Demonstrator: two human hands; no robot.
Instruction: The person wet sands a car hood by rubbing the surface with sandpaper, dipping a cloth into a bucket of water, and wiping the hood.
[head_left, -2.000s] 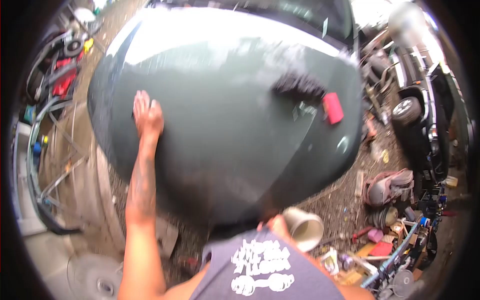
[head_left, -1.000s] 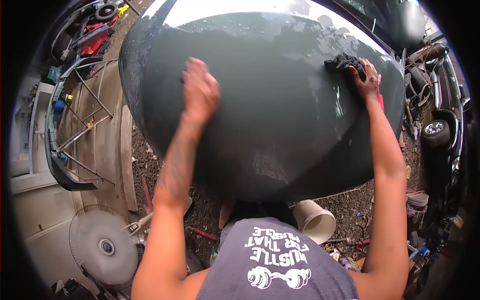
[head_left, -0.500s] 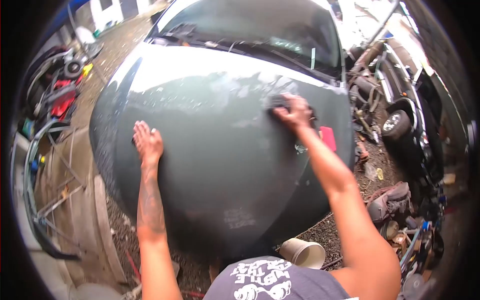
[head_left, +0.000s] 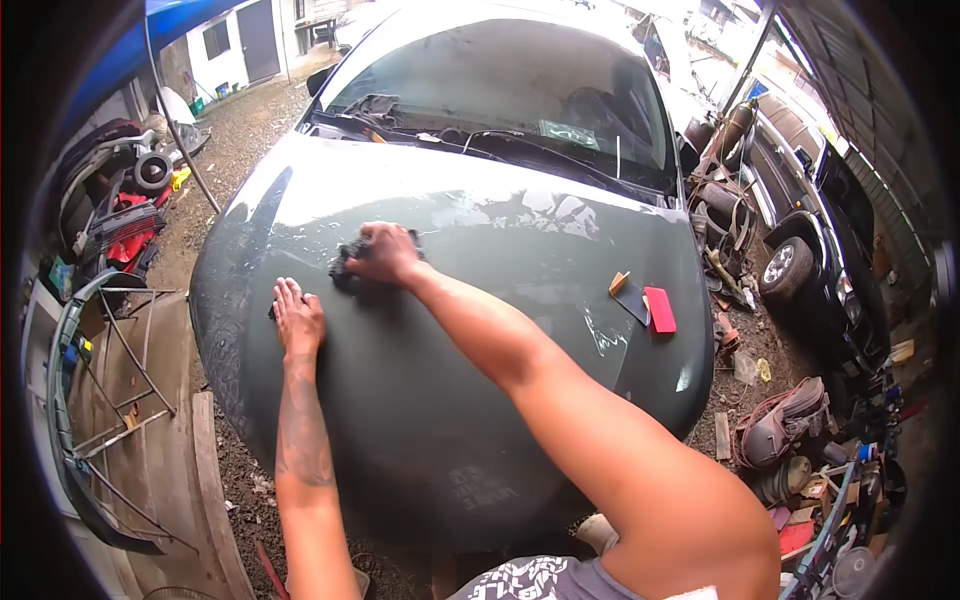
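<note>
A dark car hood [head_left: 450, 400] fills the middle, with wet, shiny patches toward the windshield. My right hand [head_left: 385, 252] is closed round a crumpled black cloth [head_left: 350, 262], pressed on the hood left of centre. Nearby, my left hand [head_left: 298, 315] lies flat on the hood with fingers stretched forward. A small dark edge shows beside its fingers; I cannot make out what it is. On the right part of the hood rest a red block [head_left: 660, 310] and, touching or close to it, a folded piece of dark sandpaper [head_left: 630, 297] with a tan underside.
The windshield [head_left: 510, 90] rises beyond the hood. A detached bumper [head_left: 65, 400] and a metal frame stand at left. To the right are a dark vehicle with a wheel [head_left: 788, 265], a bag [head_left: 785, 420] and assorted parts. A pale bucket [head_left: 597, 533] is partly hidden below.
My right hand has swept left across the hood with the black cloth, ending near my left hand. My left hand stays in place. The sandpaper beside the red block is now uncovered.
</note>
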